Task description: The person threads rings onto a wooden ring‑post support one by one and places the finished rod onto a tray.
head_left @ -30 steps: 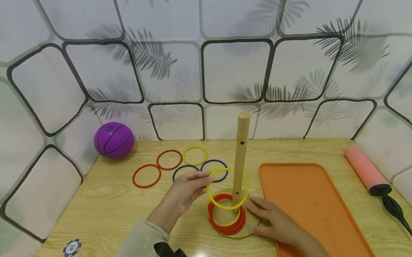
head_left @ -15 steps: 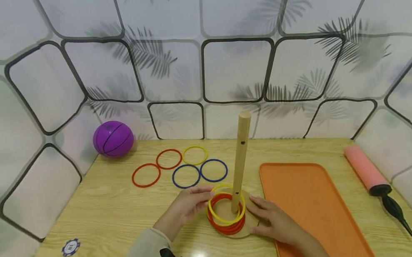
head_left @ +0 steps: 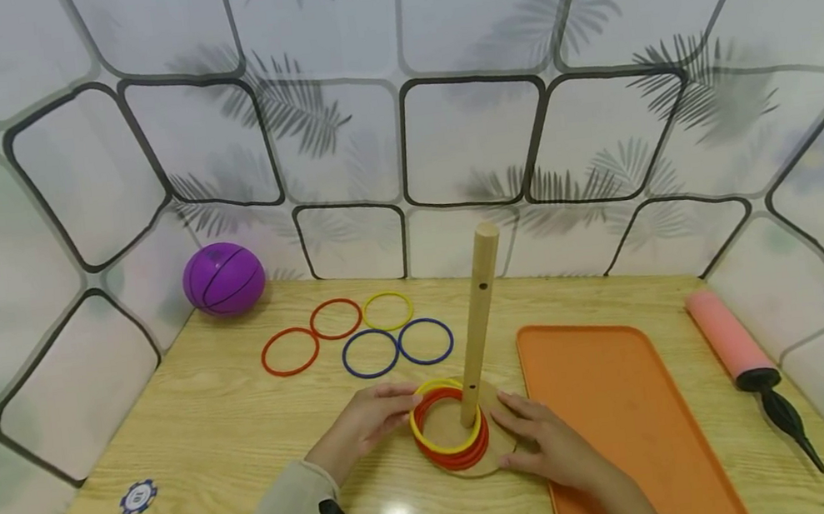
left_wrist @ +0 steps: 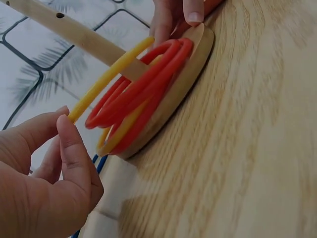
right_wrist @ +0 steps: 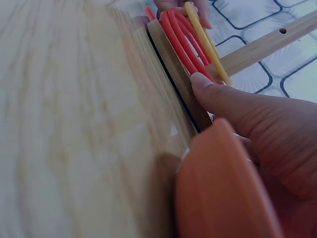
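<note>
A wooden post [head_left: 479, 308] rises from a round wooden base [head_left: 501, 442]. Several red rings [left_wrist: 126, 110] lie loosely stacked round the post's foot, with another yellow one among them. On top of them, also around the post, is a yellow ring [left_wrist: 110, 75], tilted up at its left side. My left hand [head_left: 364, 426] pinches that raised side between thumb and fingers. At the base's right edge my right hand [head_left: 556, 445] holds the rim, its thumb [right_wrist: 203, 82] on one part and its fingers further round.
Behind lie two red rings [head_left: 292, 375], a yellow ring [head_left: 386, 292] and two blue rings [head_left: 373, 377]. An orange tray [head_left: 615, 395] sits under the right forearm. A pink pump [head_left: 733, 340] is far right, a purple ball [head_left: 224, 279] back left, a chip [head_left: 139, 497] front left.
The left hand has lowered the yellow ring down the post onto the stack, and moved slightly toward me. My right hand has stayed at the base.
</note>
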`<state>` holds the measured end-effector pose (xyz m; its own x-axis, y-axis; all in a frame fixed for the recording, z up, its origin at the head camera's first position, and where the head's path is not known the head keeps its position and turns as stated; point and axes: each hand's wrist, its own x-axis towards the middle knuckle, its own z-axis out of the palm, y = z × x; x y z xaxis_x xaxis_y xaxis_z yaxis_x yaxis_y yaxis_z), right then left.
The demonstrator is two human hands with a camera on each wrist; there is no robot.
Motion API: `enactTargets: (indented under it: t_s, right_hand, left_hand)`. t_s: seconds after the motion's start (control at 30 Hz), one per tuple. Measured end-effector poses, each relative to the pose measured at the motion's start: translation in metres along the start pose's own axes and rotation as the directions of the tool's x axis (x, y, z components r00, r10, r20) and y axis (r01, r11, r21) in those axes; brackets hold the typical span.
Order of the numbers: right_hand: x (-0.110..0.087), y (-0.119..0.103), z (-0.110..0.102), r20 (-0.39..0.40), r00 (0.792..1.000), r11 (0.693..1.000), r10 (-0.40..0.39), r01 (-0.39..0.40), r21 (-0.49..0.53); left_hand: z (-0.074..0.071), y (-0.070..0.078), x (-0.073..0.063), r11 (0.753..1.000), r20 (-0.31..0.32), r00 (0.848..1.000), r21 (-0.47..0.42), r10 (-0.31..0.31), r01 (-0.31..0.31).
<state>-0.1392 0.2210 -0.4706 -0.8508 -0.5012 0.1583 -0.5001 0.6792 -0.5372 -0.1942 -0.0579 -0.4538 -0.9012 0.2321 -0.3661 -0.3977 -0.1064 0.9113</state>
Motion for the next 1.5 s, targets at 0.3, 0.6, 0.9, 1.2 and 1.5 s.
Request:
enactTargets:
  t_s: [0.3, 0.6, 0.9, 1.2, 1.5]
  right_hand:
    - [0.000, 0.003, 0.002, 0.011, 1.000, 1.000, 0.014, -0.014, 0.002]
    - [0.000, 0.003, -0.001, 0.022, 1.000, 1.000, 0.015, -0.015, -0.001]
    - [-0.001, 0.002, -0.001, 0.015, 1.000, 1.000, 0.017, -0.017, -0.003]
    - [-0.001, 0.002, -0.002, 0.012, 1.000, 1.000, 0.016, -0.016, -0.001]
    - [-0.001, 0.004, 0.000, 0.028, 1.000, 1.000, 0.012, -0.012, 0.006]
  left_hand:
    - [-0.022, -0.007, 0.006, 1.000, -0.018, 1.000, -0.022, -0.014, 0.013]
    - [-0.058, 0.004, 0.003, 1.000, -0.077, 0.997, -0.017, -0.015, 0.014]
    - [-0.091, 0.017, -0.003, 0.999, -0.082, 0.997, -0.041, 0.003, -0.006]
    - [-0.118, 0.030, 0.000, 1.000, -0.139, 0.990, 0.003, 0.019, -0.019]
    - [-0.138, 0.030, 0.008, 0.998, -0.098, 0.994, -0.049, 0.044, -0.048]
